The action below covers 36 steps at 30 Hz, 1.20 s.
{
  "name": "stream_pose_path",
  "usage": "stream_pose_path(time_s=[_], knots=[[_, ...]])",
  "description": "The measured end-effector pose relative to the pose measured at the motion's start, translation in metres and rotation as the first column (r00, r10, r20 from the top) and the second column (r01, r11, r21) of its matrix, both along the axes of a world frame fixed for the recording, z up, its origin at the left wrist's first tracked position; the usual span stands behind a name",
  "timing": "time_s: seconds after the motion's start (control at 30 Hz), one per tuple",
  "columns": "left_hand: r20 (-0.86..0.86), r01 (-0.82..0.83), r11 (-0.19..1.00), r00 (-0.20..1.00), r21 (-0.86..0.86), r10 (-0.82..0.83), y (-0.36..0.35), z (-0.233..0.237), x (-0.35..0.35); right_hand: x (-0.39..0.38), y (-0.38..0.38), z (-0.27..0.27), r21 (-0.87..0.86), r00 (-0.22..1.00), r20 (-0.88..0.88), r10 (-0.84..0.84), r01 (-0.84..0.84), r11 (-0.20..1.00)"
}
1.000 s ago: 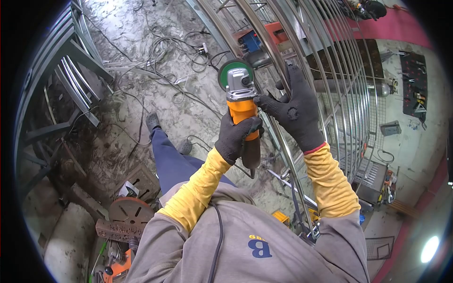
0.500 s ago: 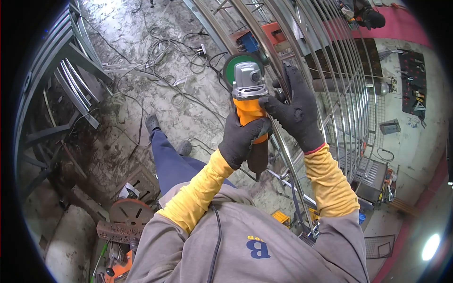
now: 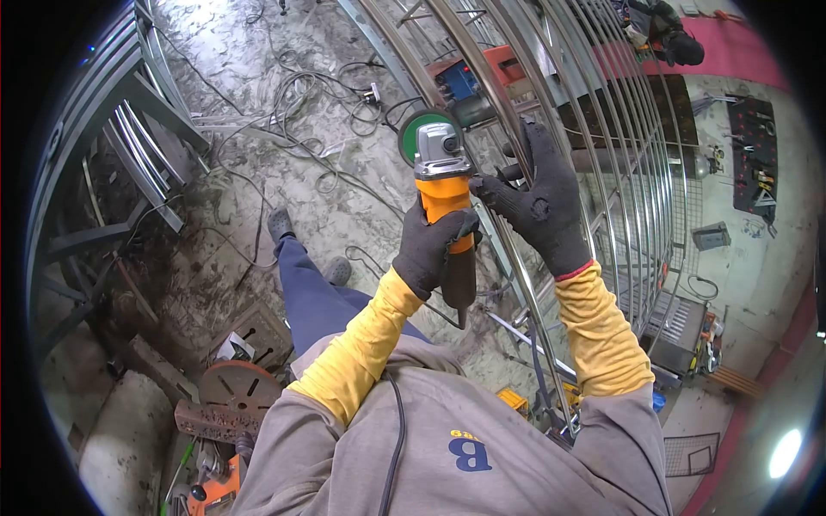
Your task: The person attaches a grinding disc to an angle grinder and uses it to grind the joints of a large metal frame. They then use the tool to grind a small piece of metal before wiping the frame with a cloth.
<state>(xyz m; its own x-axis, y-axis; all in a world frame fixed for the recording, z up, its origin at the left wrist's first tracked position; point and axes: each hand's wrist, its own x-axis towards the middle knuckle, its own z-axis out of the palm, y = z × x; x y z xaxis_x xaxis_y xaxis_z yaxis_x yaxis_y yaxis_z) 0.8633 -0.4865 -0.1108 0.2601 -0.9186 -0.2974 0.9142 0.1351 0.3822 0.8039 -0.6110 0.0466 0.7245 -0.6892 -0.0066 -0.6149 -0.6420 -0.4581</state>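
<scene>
My left hand (image 3: 430, 249), in a dark work glove, is wrapped round the orange body of an angle grinder (image 3: 446, 193). The grinder has a silver gear head, and its green disc (image 3: 422, 136) faces up at the far end. My right hand (image 3: 544, 202), gloved alike, is curled round a shiny metal tube (image 3: 490, 82) of a large barred frame. Its thumb points toward the grinder but appears apart from it, while one finger lies up along the tube. The fingers beneath are partly hidden.
Curved bars of the frame (image 3: 615, 189) fill the right side. Cables (image 3: 297, 95) lie tangled across the floor. Another metal frame (image 3: 95, 172) stands at left. Behind the bars sits a red-and-blue machine (image 3: 460, 79). A person (image 3: 667, 34) is at the far right.
The grinder and my left hand have shifted slightly left and down, away from the tube and my right thumb. My right hand stays at the tube.
</scene>
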Motion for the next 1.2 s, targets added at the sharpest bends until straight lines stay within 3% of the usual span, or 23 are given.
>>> stream_pose_path(time_s=[0.1,0.33,0.4,0.5,0.57,0.77,0.87,0.93,1.0,1.07,1.2], knots=[[-0.035,0.009,1.000,0.999,-0.029,-0.010,0.003,0.010,0.003,0.000,-0.001,-0.003,-0.055,0.998,0.028,0.050,-0.048,0.997],[0.001,0.035,0.993,0.999,-0.111,-0.035,0.004,0.043,0.006,-0.011,-0.014,-0.012,0.027,0.977,0.186,0.103,-0.110,0.994],[0.074,0.046,0.996,0.996,-0.078,-0.040,0.004,0.043,0.008,-0.012,-0.016,-0.011,0.011,0.965,0.217,0.145,-0.151,0.988],[0.017,0.044,0.999,0.999,-0.025,-0.044,0.004,0.033,0.010,-0.002,-0.006,0.000,0.018,0.988,0.127,0.084,-0.087,0.996],[0.007,0.036,0.999,0.999,-0.005,-0.036,0.003,0.021,0.011,-0.004,-0.008,-0.007,-0.133,0.994,0.056,0.096,-0.088,0.987],[-0.009,0.016,0.999,1.000,-0.038,-0.016,0.005,0.031,0.012,0.000,-0.005,-0.004,-0.140,0.992,0.064,0.106,-0.097,0.985],[0.042,0.013,0.995,0.999,-0.095,-0.009,0.005,0.044,0.017,-0.002,-0.011,-0.005,0.014,0.979,0.172,0.108,-0.112,0.994],[0.059,0.013,0.991,0.998,-0.132,-0.005,0.004,0.042,0.018,0.000,-0.008,0.000,0.016,0.986,0.135,0.099,-0.102,0.995],[0.049,0.004,0.998,0.999,-0.062,-0.001,0.002,0.030,0.015,0.000,-0.007,0.000,0.013,0.991,0.099,0.092,-0.094,0.995],[0.008,0.002,0.999,1.000,-0.036,-0.002,0.002,0.021,0.016,-0.001,-0.007,-0.008,-0.149,0.997,0.011,0.075,-0.072,0.986],[-0.020,0.013,1.000,1.000,-0.005,-0.013,0.004,0.014,0.018,0.001,-0.005,-0.006,-0.210,0.996,-0.064,0.060,-0.072,0.975]])
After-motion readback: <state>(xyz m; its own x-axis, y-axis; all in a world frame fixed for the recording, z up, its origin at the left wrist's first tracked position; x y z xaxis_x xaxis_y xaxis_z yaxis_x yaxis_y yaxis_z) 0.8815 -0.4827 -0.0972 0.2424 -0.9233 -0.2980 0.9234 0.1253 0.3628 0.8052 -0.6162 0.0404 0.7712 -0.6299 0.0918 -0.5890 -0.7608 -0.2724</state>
